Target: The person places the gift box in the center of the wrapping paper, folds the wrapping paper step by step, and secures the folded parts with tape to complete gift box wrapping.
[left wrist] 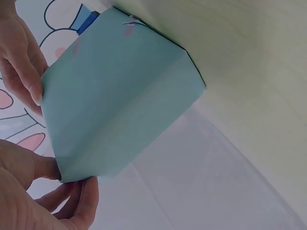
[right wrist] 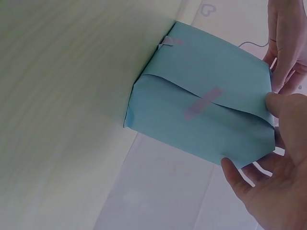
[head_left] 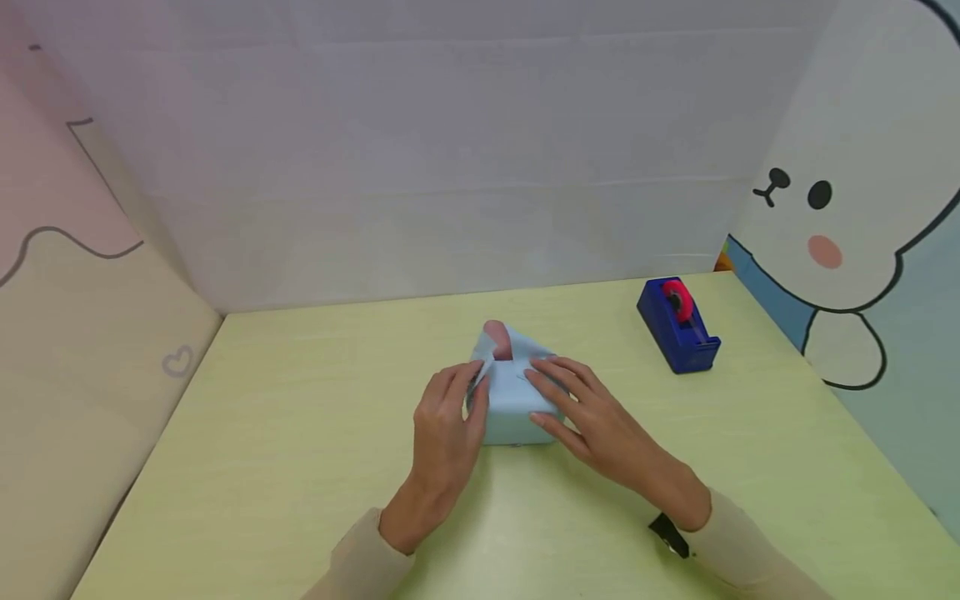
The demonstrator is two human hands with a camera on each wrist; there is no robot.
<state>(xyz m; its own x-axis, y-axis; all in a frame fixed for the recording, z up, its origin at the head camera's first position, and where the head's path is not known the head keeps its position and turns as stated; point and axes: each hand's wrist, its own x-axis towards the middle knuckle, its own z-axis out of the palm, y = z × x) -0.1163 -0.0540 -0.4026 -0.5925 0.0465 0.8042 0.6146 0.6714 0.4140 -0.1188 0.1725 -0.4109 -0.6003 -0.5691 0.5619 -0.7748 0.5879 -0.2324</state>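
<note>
A box wrapped in light blue paper (head_left: 517, 427) sits on the table between both hands. At its far end a pointed paper flap stands up, with a brownish-pink patch (head_left: 501, 343) showing behind it. My left hand (head_left: 448, 425) pinches the paper at the far left corner between thumb and fingers, as the left wrist view also shows. On the other side, my right hand (head_left: 588, 412) holds the box, fingers across the top and thumb lower down. A pinkish tape strip (right wrist: 204, 103) crosses a paper seam in the right wrist view.
A blue tape dispenser (head_left: 678, 327) with a red-cored roll stands at the back right of the pale yellow-green table (head_left: 300, 400). Behind the table hangs a white sheet (head_left: 450, 167). Panels with cartoon drawings (head_left: 847, 217) flank it. A black strap (head_left: 669, 535) is around the right wrist.
</note>
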